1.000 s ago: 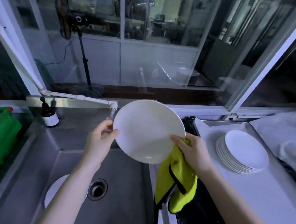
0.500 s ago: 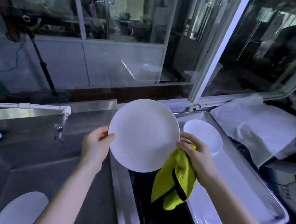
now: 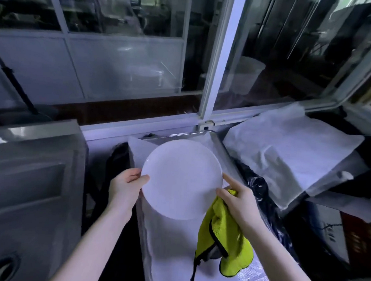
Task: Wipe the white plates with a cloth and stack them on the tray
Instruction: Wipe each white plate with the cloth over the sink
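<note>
I hold a round white plate (image 3: 181, 178) over the metal tray (image 3: 220, 150), its face turned up toward me. My left hand (image 3: 125, 185) grips the plate's left rim, thumb on top. My right hand (image 3: 238, 202) grips the right rim and also holds a yellow-green cloth (image 3: 224, 241), which hangs down below the hand. The plate hides the stack of plates on the tray.
A steel sink (image 3: 29, 196) with its drain (image 3: 0, 268) lies to the left. White paper sheets (image 3: 287, 154) over black plastic cover the counter to the right. A window frame (image 3: 216, 66) stands behind the tray. The tray's lined near part (image 3: 174, 258) lies below the plate.
Both hands carried the plate rightward from over the sink to over the tray. My view swung right, so the tap and sink plate left view and the stack is now hidden.
</note>
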Available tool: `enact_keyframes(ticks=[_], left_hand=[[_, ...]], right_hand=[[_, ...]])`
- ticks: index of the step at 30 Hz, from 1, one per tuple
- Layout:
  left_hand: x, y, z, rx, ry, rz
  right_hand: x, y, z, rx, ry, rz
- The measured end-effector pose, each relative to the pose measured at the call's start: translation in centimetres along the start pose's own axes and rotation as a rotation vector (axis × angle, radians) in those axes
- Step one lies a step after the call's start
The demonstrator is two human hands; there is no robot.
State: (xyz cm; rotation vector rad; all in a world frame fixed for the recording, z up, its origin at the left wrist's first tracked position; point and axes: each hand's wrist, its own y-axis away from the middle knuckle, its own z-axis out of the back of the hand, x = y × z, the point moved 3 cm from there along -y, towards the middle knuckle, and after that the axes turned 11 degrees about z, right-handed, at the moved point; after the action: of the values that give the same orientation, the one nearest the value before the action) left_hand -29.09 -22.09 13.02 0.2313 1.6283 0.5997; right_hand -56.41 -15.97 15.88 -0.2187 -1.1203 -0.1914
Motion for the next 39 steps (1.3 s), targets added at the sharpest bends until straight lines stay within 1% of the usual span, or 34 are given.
enact_keyframes(ticks=[5, 11, 17, 21, 27, 32, 36, 39], left_hand=[[1.5, -2.7, -4.8, 0.047, -0.065, 0.065], [2.1, -5.1, -7.6, 0.0, -0.212, 0.079], [2.6, -6.5, -8.7, -0.066, -0.276, 0.025], [2.9, -7.0, -8.6, -0.104, -0.37, -0.027], [3.0, -7.9, -8.6, -0.14, -0.476, -0.057], [3.6, -8.5, -8.6, -0.102, -0.482, -0.064], [3.9, -8.1, -7.6, -0.118, -0.489, -0.063], [3.8, -6.8, -6.3, -0.137, -0.412, -0.096]], right_hand=[[-4.2, -4.1, 1.3, 0.076, 0.024, -0.035], [-7.5, -8.1, 0.8, 0.138, 0.012, -0.089], [-9.3, -10.5, -0.4, 0.142, 0.065, -0.135], [-10.0, -11.0, -1.2, 0.167, 0.082, -0.148], [-10.8, -11.3, -1.8, 0.141, 0.103, -0.177], [-10.7, -11.3, -1.7, 0.133, 0.102, -0.179], [-9.4, -9.9, -1.2, 0.013, 0.144, -0.118], [-7.5, -7.9, -0.9, -0.066, 0.115, -0.069]])
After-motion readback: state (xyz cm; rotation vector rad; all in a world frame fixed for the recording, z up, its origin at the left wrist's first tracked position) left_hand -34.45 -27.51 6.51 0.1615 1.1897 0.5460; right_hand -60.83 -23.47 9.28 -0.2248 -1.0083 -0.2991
